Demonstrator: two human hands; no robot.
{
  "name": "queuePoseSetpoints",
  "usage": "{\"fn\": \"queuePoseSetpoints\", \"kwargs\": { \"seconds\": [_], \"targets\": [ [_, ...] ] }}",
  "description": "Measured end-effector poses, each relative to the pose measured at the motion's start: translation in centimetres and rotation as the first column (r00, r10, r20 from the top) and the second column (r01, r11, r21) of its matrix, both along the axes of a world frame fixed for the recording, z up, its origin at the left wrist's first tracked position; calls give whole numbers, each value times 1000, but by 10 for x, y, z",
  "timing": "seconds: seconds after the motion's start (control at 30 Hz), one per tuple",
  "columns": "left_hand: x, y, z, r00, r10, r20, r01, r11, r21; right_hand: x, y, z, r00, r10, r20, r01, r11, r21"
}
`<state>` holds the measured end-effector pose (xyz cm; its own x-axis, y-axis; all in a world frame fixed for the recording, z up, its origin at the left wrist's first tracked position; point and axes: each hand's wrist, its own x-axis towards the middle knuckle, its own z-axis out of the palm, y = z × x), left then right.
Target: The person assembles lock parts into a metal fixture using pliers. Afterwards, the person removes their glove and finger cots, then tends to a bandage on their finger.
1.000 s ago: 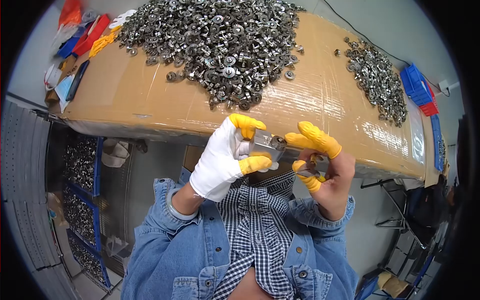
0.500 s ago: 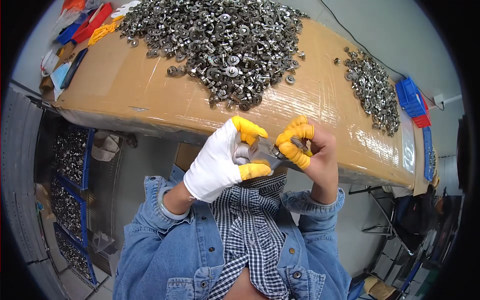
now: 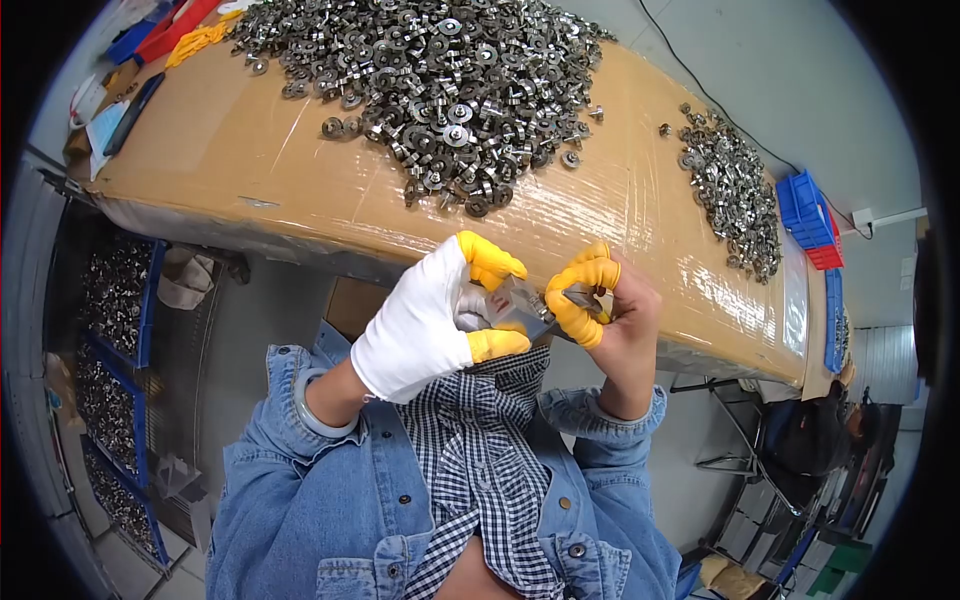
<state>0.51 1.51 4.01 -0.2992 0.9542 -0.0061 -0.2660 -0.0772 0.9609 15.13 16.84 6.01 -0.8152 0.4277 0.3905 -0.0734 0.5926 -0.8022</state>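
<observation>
My left hand (image 3: 418, 318), in a white glove with yellow fingertips, is closed on a grey metallic block (image 3: 519, 305) with reddish marks on its face. My right hand (image 3: 612, 308), with yellow coverings on its fingers, pinches a small metal part (image 3: 583, 296) at the block's right side. Whether the part touches the block or sits in it, I cannot tell. Both hands are in front of the table's near edge. Beyond them on the cardboard-covered table (image 3: 230, 160) lies a large pile of small metal wheel-like parts (image 3: 450, 100).
A smaller heap of metal parts (image 3: 735, 195) lies on the right, near a blue bin (image 3: 808, 205) and a red bin (image 3: 828, 247). Blue trays (image 3: 150, 310) of parts stand low on the left. Yellow gloves (image 3: 197, 43) and a dark, long object (image 3: 135, 112) rest at the far left.
The block has turned in my left hand, so its marked face now shows. The whole view has shifted slightly, and both hands stay close together.
</observation>
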Motion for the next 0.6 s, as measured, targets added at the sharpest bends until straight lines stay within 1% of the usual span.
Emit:
{"fn": "queuePoseSetpoints", "kwargs": {
  "seconds": [0.03, 0.13, 0.23, 0.3, 0.33, 0.4, 0.43, 0.5, 0.6],
  "targets": [
    [0, 0, 1, 1000, 3, -23, -4, 1000, -6, 0, -1, -1, 1000, -9, -1, 9, 1000, -13],
    [0, -1, -3, 1000, -7, -18, 7, 1000, -16, 0, -3, -2, 1000, -25, -1, 25, 999, -32],
    [1, 0, -5, 1000, -8, 22, 7, 999, 53, 2, -4, -2, 1000, -28, 6, 28, 1000, 0],
    [0, 0, -7, 1000, 3, -26, -1, 997, 78, 3, -9, 6, 999, -42, 16, 42, 999, 34],
    [-1, 0, -8, 999, 8, -51, -4, 996, 90, 4, -11, 9, 999, -48, 3, 48, 993, 106],
    [-2, 0, -9, 999, -30, 22, 28, 995, 96, 5, -12, 12, 998, -58, -16, 60, 967, 247],
    [-2, 0, -9, 997, -45, 64, 38, 994, 102, 5, -13, 11, 998, -57, -20, 59, 974, 219],
    [-3, 2, -7, 993, -70, 94, 64, 996, 64, 6, -12, 11, 999, -49, -15, 50, 984, 172],
    [-5, 3, -9, 990, -96, 101, 95, 995, 19, 8, -2, 4, 999, 41, 24, -40, 998, -48]
  ]
}}
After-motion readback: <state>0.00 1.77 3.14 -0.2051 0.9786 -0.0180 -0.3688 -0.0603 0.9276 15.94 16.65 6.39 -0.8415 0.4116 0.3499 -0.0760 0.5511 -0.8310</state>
